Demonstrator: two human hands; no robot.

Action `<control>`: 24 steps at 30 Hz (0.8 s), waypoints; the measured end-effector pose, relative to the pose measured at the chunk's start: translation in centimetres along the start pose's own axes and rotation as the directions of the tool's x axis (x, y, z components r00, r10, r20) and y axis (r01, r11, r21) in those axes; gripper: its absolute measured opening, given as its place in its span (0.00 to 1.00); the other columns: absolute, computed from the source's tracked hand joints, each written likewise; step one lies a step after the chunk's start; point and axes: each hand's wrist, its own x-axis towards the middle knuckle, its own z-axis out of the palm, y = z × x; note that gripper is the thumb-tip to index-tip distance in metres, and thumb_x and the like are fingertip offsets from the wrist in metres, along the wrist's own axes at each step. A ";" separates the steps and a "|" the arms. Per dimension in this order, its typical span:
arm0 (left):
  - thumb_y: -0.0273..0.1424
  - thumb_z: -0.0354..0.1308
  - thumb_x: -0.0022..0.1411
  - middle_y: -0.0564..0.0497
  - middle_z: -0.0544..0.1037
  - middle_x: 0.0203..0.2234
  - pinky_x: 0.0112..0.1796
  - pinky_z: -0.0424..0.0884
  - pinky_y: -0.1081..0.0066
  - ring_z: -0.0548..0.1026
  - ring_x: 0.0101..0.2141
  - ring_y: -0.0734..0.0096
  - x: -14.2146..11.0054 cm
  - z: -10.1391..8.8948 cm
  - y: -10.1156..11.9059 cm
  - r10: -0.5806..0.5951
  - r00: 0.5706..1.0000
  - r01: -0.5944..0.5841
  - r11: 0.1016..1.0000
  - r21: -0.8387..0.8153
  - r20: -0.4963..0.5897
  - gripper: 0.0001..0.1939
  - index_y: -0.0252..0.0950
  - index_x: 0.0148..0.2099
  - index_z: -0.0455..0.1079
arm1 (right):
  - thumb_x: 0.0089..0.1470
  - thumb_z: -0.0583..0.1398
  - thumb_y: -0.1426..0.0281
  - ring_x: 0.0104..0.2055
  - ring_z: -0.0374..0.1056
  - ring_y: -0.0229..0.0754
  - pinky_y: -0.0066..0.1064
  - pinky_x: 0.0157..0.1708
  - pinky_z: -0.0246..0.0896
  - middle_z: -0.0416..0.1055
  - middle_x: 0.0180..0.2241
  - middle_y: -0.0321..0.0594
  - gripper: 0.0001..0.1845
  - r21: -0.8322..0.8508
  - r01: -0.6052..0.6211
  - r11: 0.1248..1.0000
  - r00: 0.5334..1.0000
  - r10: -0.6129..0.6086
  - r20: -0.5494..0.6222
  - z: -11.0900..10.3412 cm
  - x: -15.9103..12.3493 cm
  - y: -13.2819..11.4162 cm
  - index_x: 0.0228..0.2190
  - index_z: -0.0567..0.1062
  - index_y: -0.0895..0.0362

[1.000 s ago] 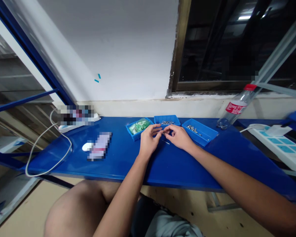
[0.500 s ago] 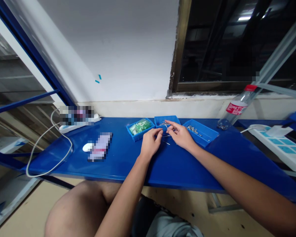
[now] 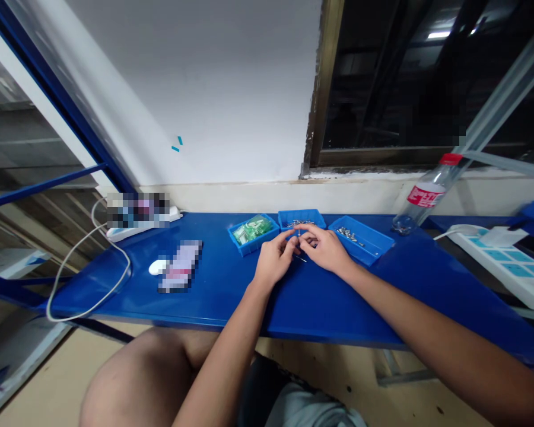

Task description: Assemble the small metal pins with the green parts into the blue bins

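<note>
My left hand (image 3: 274, 259) and my right hand (image 3: 324, 249) meet fingertip to fingertip above the table, in front of the blue bins. A small shiny metal part (image 3: 298, 233) shows at the fingers of my right hand, which are closed in a pinch. The fingers of my left hand are curled in against it; what they grip is hidden. Below the fingertips a thin metal pin (image 3: 301, 258) lies on the blue table (image 3: 222, 284). Behind the hands, the middle blue bin (image 3: 300, 214) holds small metal pieces, and the right blue bin (image 3: 376, 242) more of them.
A left blue bin (image 3: 244, 252) carries green-and-white packets (image 3: 254, 229). Further left lie a white round object (image 3: 157, 267) and a blurred flat item (image 3: 182, 267). A red-capped bottle (image 3: 425, 196) stands at the back right, near a power strip (image 3: 507, 261).
My hands parted slightly, the right index finger stretching out over a small metal part. Now they are together again, with that part between the fingertips.
</note>
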 end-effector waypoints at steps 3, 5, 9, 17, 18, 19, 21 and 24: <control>0.44 0.54 0.74 0.48 0.87 0.37 0.39 0.81 0.67 0.84 0.30 0.64 0.0 0.1 -0.2 -0.037 0.999 0.037 0.998 -0.049 0.005 0.25 0.36 0.66 0.70 | 0.63 0.60 0.67 0.37 0.81 0.44 0.33 0.39 0.76 0.84 0.37 0.39 0.12 -0.002 0.009 1.000 0.999 -0.009 -0.047 0.1 0.0 0.5 0.47 0.78 0.53; 0.43 0.56 0.73 0.46 0.86 0.41 0.42 0.81 0.66 0.85 0.36 0.62 0.1 0.2 -0.4 -0.037 0.999 0.037 0.996 -0.083 -0.002 0.24 0.36 0.64 0.72 | 0.62 0.61 0.68 0.42 0.81 0.45 0.35 0.42 0.77 0.83 0.40 0.40 0.09 0.001 0.046 0.999 0.998 -0.046 -0.045 0.2 0.2 1.0 0.43 0.79 0.52; 0.36 0.60 0.70 0.45 0.86 0.45 0.48 0.81 0.63 0.85 0.45 0.58 0.4 0.2 -0.8 0.007 0.999 -0.013 0.993 -0.119 -0.046 0.20 0.36 0.61 0.73 | 0.60 0.63 0.70 0.47 0.78 0.46 0.36 0.42 0.78 0.81 0.47 0.42 0.08 -0.013 0.163 0.987 0.986 -0.164 -0.026 0.3 0.4 1.2 0.41 0.81 0.52; 0.26 0.63 0.66 0.50 0.87 0.39 0.46 0.80 0.67 0.85 0.39 0.65 0.4 -0.1 -0.4 0.051 0.991 -0.051 0.999 0.003 -0.124 0.27 0.38 0.66 0.67 | 0.62 0.63 0.65 0.47 0.76 0.47 0.38 0.43 0.75 0.78 0.45 0.45 0.07 0.044 0.171 0.984 0.985 -0.171 -0.003 0.2 0.5 1.0 0.39 0.81 0.53; 0.26 0.63 0.65 0.51 0.87 0.38 0.46 0.80 0.68 0.85 0.38 0.66 0.4 -0.1 -0.3 0.061 0.992 -0.059 0.998 0.026 -0.112 0.27 0.39 0.65 0.67 | 0.62 0.63 0.65 0.46 0.75 0.47 0.38 0.43 0.75 0.78 0.44 0.45 0.07 0.058 0.153 0.987 0.988 -0.153 -0.002 0.2 0.6 1.1 0.37 0.80 0.53; 0.26 0.63 0.65 0.51 0.86 0.37 0.45 0.79 0.69 0.85 0.37 0.67 0.4 -0.1 -0.3 0.070 0.992 -0.066 0.997 0.041 -0.104 0.27 0.39 0.65 0.67 | 0.62 0.62 0.64 0.45 0.75 0.47 0.38 0.42 0.75 0.77 0.42 0.44 0.07 0.078 0.132 0.988 0.991 -0.132 0.000 0.2 0.6 1.2 0.36 0.80 0.54; 0.26 0.64 0.65 0.52 0.86 0.36 0.43 0.79 0.70 0.84 0.35 0.68 0.3 0.0 -0.5 0.085 0.992 -0.080 0.995 0.055 -0.091 0.27 0.39 0.64 0.67 | 0.61 0.62 0.64 0.44 0.74 0.46 0.37 0.40 0.74 0.76 0.40 0.43 0.08 0.125 0.080 0.989 0.997 -0.081 0.007 0.3 0.7 1.4 0.33 0.78 0.54; 0.26 0.64 0.64 0.53 0.85 0.35 0.42 0.78 0.71 0.83 0.34 0.69 0.3 0.0 -0.7 0.110 0.992 -0.104 0.990 0.097 -0.055 0.26 0.39 0.63 0.68 | 0.59 0.63 0.64 0.39 0.74 0.44 0.35 0.37 0.73 0.75 0.40 0.42 0.07 0.182 -0.026 0.983 0.998 0.016 0.058 0.4 0.6 1.7 0.35 0.77 0.55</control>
